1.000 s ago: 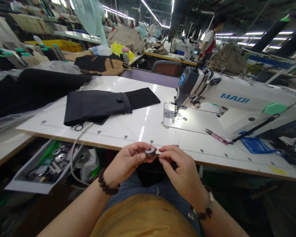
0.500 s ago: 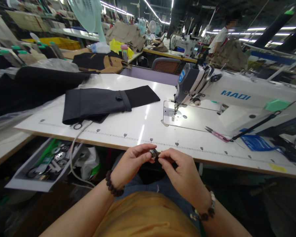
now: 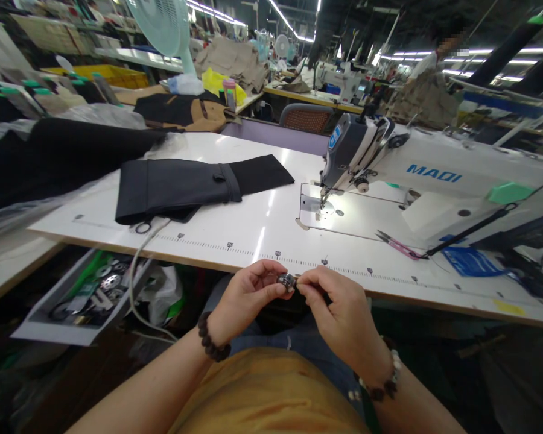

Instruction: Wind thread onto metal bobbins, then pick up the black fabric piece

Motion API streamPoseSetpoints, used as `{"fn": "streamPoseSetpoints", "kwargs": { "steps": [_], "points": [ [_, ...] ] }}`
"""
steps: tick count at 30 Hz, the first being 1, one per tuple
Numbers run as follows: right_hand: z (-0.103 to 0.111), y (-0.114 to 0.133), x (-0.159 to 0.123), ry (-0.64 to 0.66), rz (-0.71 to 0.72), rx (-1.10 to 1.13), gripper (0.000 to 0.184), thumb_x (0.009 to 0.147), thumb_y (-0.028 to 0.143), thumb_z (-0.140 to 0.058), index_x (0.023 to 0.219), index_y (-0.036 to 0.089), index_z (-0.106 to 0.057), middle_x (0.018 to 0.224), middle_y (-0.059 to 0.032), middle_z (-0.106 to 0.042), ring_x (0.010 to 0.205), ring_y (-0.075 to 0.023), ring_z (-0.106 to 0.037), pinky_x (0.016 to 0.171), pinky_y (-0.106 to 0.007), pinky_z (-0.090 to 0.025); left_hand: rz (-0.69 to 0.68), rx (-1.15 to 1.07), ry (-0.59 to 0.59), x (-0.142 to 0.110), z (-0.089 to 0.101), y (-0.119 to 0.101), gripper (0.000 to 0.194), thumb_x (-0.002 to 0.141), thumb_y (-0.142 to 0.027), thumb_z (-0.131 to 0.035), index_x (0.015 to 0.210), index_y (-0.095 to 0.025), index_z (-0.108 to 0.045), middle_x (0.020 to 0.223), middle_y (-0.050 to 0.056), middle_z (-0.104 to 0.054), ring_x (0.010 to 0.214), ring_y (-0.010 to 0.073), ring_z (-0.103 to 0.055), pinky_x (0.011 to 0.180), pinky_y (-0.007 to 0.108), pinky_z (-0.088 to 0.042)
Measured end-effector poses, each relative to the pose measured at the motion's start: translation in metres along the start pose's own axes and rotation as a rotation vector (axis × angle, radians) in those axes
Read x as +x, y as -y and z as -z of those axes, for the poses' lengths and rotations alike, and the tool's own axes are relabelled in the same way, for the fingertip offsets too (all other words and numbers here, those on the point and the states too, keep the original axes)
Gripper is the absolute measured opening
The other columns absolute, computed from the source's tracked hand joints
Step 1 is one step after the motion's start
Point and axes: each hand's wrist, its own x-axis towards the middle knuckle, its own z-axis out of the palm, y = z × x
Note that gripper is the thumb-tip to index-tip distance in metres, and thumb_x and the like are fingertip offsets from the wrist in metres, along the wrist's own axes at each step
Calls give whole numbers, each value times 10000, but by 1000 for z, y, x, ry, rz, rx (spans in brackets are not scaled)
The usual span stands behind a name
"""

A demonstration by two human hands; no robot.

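Observation:
In front of the table's near edge, my left hand (image 3: 253, 290) pinches a small shiny metal bobbin case (image 3: 287, 279) between thumb and fingers. Just to its right is my right hand (image 3: 337, 301), thumb and forefinger pressed together close against the case. Whatever lies between those fingertips is too small to make out. Beyond my hands stands a white sewing machine (image 3: 434, 169), its needle area lit. On the table to the left lies a folded dark fabric piece (image 3: 176, 185) with a loop tab and a black end.
Pink-handled thread snips (image 3: 400, 246) and a blue packet (image 3: 464, 260) lie at the right of the white table (image 3: 235, 232). Below its left edge, an open drawer (image 3: 58, 328) holds metal parts. A white cable (image 3: 133, 289) hangs beside it. Another person (image 3: 429, 63) is in the background.
Both hands have shifted slightly right. The bobbin case is turned, showing a different side, and my right fingertips remain close to it.

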Motion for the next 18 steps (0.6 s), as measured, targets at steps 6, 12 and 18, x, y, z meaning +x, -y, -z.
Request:
{"fn": "streamPoseSetpoints", "kwargs": {
  "steps": [6,12,18],
  "points": [
    [5,-3,2,-36,-1,-26,117,808,98,-500,741,173,-559,672,18,-572,617,-105,-519,575,-207,-376,-9,-30,41,1,2,1,264,683,-190,-708,878,-124,-543,734,11,-649,664,100,-616,657,206,-503],
    [5,-5,2,-35,-6,-35,117,816,110,-492,755,175,-568,684,9,-580,634,-118,-531,586,-223,-384,-13,-26,55,2,2,2,241,683,-188,-709,858,-122,-556,727,6,-640,652,91,-607,642,190,-498],
    [4,-3,1,24,0,-26,135,824,123,-472,745,180,-566,683,0,-586,628,-128,-536,585,-232,-389,-15,-18,22,2,0,2,240,679,-186,-712,855,-128,-559,716,3,-639,654,94,-608,649,194,-491]
  ]
}}
